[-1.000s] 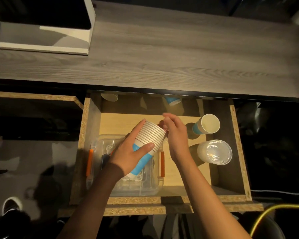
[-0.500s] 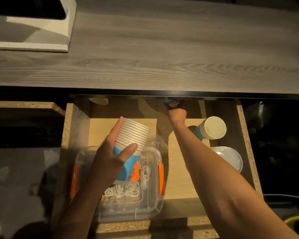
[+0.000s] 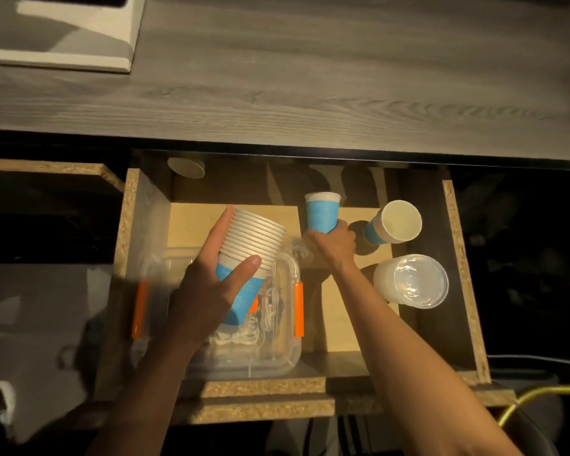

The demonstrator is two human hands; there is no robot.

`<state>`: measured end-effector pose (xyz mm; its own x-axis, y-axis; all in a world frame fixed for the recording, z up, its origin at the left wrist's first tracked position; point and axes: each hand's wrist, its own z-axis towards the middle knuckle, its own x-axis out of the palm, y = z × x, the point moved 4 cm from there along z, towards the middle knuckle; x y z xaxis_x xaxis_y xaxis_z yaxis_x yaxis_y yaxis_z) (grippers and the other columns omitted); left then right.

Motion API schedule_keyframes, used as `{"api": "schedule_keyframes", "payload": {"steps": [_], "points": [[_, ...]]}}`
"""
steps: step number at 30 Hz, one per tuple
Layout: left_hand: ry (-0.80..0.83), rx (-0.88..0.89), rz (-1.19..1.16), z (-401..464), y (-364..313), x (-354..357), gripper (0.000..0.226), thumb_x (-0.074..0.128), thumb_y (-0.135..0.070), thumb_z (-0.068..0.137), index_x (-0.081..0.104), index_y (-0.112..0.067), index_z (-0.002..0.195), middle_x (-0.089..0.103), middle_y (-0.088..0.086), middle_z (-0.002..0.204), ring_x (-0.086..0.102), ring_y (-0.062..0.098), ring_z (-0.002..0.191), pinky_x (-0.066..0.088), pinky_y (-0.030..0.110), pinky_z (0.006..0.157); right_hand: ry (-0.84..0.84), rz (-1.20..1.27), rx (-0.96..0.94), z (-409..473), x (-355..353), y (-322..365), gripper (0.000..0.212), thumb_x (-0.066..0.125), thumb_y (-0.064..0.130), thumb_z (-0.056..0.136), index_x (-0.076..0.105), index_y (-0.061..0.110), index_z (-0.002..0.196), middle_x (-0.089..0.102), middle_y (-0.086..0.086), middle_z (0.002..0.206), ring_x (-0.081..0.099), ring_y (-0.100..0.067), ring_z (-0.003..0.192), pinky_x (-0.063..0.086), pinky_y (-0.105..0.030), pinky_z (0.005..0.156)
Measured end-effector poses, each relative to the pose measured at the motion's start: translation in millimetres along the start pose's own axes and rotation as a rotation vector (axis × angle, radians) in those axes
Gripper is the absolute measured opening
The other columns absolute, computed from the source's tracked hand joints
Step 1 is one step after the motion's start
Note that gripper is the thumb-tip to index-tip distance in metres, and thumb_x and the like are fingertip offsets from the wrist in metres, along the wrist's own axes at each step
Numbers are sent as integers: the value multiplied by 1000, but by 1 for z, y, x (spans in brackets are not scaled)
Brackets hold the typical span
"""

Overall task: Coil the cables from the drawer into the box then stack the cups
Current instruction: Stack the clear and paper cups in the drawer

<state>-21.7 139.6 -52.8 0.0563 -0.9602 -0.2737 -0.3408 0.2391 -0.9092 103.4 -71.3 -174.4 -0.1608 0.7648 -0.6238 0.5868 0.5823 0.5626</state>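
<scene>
My left hand [image 3: 211,287] grips a stack of several blue-and-white paper cups [image 3: 252,245], tilted over the clear plastic box [image 3: 277,353] with orange latches in the open drawer [image 3: 461,274]. White coiled cables [image 3: 264,311] lie inside the box. My right hand [image 3: 331,245] holds a single blue paper cup [image 3: 321,212] by its base, mouth away from me, just right of the stack. Another blue cup [image 3: 395,223] lies on its side at the drawer's right. One more cup [image 3: 186,167] sits half hidden at the drawer's back left.
A stack of clear plastic cups [image 3: 412,281] lies on its side at the drawer's right. The grey wood desktop [image 3: 310,77] overhangs the drawer's back, with a white stand [image 3: 79,57] at its left. A yellow cable [image 3: 524,399] runs at the lower right.
My right hand reached to the drawer's back under the desktop and has come forward holding a single blue cup. My left hand keeps the stack over the box.
</scene>
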Motion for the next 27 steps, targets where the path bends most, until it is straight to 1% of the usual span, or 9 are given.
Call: {"api": "schedule_keyframes", "payload": {"steps": [3,8,10,13,15,19,22,25,27], "points": [[-8,1,-11,-11,3,2,81,58,-64,72,23,-60,145,55,-20,130,64,8,104,59,45,84,-109,-38,-111,-3,-6,4,89,77,41,79,26,23,150,46,-8,133,52,-25,119,52,-41,97],[-30,34,-21,-26,5,3,81,58,-63,76,23,-56,148,54,-18,136,64,9,107,59,47,85,-121,15,-290,-26,-21,24,102,77,24,83,7,29,157,47,-6,142,55,-24,122,49,-34,96],[-40,62,-20,-33,7,2,79,58,-59,80,22,-53,150,52,-20,140,61,8,115,57,42,91,-134,120,-384,-49,-30,35,107,79,19,81,4,30,157,44,-3,146,55,-15,121,49,-28,94],[-40,73,-56,-41,6,3,75,60,-44,85,23,-51,150,47,-31,139,55,-3,120,51,24,97,-127,361,-510,-97,-48,49,100,78,13,80,14,31,155,45,15,135,53,14,106,50,-11,77],[-37,68,-84,-44,7,3,75,59,-35,85,23,-49,150,44,-41,132,52,-9,120,47,12,94,-137,547,-542,-128,-60,56,90,77,8,80,23,29,148,44,15,130,53,17,105,52,-15,76],[-38,62,-102,-49,9,0,76,61,-31,88,23,-52,150,44,-44,132,50,-13,120,44,7,92,70,717,-552,-174,-61,68,76,73,-1,82,28,30,135,48,7,122,64,6,97,54,-18,71],[-49,41,-81,-53,12,-7,80,66,-17,93,23,-52,149,43,-43,128,52,-16,112,47,6,84,208,710,-541,-192,-52,72,81,71,2,85,24,34,142,51,12,118,66,7,93,54,-16,70],[-28,51,1,-57,16,-16,84,69,-32,85,19,-62,146,37,-48,130,45,-17,119,41,10,93,285,681,-522,-197,-47,77,84,71,3,85,24,33,147,49,18,115,62,16,88,53,-12,69],[-17,51,31,-61,19,-23,83,63,-42,80,18,-63,145,38,-46,131,44,-15,121,39,7,92,341,642,-522,-199,-41,82,82,73,3,84,28,33,145,50,13,118,64,14,89,54,-15,70]]}}
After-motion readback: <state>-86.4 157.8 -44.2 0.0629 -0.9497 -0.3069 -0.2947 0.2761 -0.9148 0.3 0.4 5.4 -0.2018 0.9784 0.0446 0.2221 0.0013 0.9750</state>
